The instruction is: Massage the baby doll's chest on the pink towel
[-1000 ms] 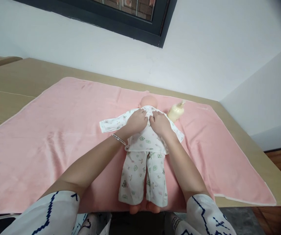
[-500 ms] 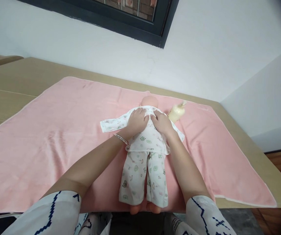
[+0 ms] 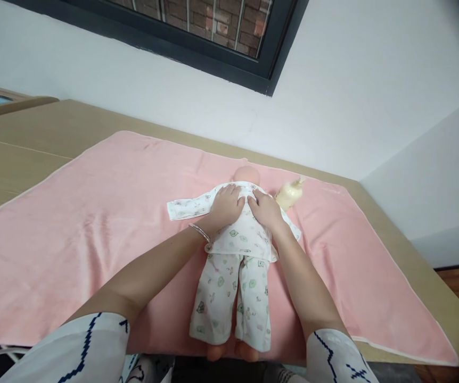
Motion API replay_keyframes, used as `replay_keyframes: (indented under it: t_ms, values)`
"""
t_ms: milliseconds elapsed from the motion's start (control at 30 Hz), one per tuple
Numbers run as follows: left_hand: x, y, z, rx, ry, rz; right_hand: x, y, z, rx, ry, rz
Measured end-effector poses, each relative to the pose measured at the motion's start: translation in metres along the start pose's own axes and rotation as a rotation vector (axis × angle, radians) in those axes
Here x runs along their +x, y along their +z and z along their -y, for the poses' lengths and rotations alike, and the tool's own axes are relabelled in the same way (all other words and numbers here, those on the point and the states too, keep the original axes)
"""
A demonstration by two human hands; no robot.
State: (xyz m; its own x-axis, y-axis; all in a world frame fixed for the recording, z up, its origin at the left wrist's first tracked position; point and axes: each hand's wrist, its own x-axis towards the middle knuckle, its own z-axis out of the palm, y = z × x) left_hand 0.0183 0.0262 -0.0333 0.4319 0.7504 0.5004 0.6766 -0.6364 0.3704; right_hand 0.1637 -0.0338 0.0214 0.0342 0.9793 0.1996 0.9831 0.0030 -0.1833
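To my left the pink towel (image 3: 73, 234) lies flat, giving wide room to pass, save the sleeve (image 3: 189, 207) of the doll (image 3: 237, 250) stretched out sideways. On the right, the bottle (image 3: 289, 194) lies just beside my right grip (image 3: 267, 210). The wall (image 3: 333, 106) closes off the surface (image 3: 22, 154) at its far edge.

Both hands — left hand (image 3: 224, 206), right hand (image 3: 267, 209) — press flat on doll (image 3: 237, 250), pink towel (image 3: 93, 223) beneath.
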Motion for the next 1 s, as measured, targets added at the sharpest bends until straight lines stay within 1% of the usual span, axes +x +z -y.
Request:
replay_keyframes:
  t_ms: [200, 367, 500, 600, 667, 733, 867, 933, 1000]
  values:
    - [0.0, -0.004, -0.001, -0.016, -0.019, 0.02, -0.001, 0.005, -0.002, 0.043, -0.018, -0.023]
    - [0.006, -0.009, 0.0, -0.062, -0.073, 0.091, -0.001, 0.007, -0.004, 0.063, -0.01, 0.003]
    - [0.01, -0.014, 0.001, -0.099, -0.102, 0.163, -0.009, 0.006, 0.008, -0.008, 0.027, 0.018]
    - [0.009, -0.017, 0.0, -0.072, -0.09, 0.168, -0.018, 0.004, 0.023, -0.093, 0.07, -0.014]
    - [0.008, -0.019, -0.002, -0.035, -0.073, 0.155, -0.021, 0.003, 0.027, -0.107, 0.069, -0.015]
    - [0.006, -0.02, -0.005, 0.009, -0.059, 0.138, -0.018, 0.003, 0.024, -0.069, 0.047, 0.001]
    - [-0.003, -0.021, -0.02, 0.122, -0.015, 0.092, -0.004, 0.008, 0.004, 0.071, 0.035, 0.066]
    - [-0.009, -0.023, -0.03, 0.175, 0.023, 0.084, 0.001, 0.01, -0.003, 0.1, 0.048, 0.082]
    - [-0.013, -0.026, -0.038, 0.202, 0.061, 0.081, 0.001, 0.01, -0.004, 0.092, 0.047, 0.07]
